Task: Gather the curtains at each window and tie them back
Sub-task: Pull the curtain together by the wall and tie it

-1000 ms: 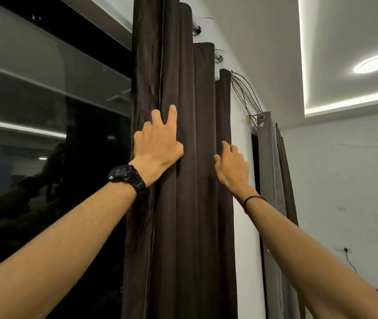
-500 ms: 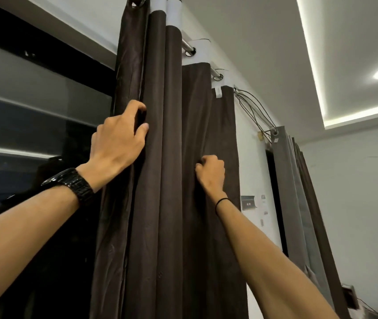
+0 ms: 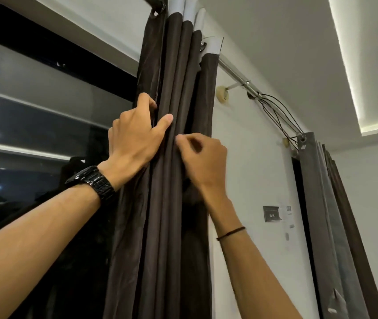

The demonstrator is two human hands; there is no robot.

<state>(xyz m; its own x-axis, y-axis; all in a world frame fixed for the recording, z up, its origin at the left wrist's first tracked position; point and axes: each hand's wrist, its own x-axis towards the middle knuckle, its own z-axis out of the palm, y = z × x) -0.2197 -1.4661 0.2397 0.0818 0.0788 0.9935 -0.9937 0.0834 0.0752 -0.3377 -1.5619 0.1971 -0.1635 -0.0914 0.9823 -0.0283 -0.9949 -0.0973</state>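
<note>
A dark brown curtain (image 3: 174, 226) hangs bunched in tight vertical folds from a metal rod (image 3: 236, 72), right of a dark window. My left hand (image 3: 135, 137), with a black watch at the wrist, grips the curtain's left folds, thumb across the front. My right hand (image 3: 204, 162) pinches the middle and right folds between fingers and thumb, just below and right of the left hand. The two hands almost touch. No tie-back is visible.
The dark window glass (image 3: 45, 139) fills the left. White wall with a switch plate (image 3: 272, 214) lies right of the curtain. A second curtain, grey and brown (image 3: 335, 226), hangs at the far right. Black cables (image 3: 280, 116) run along the rod.
The folds have been pushed together from the right into a narrower bundle. My right hand moved left to meet the left hand, and my view tilted up toward the rod.
</note>
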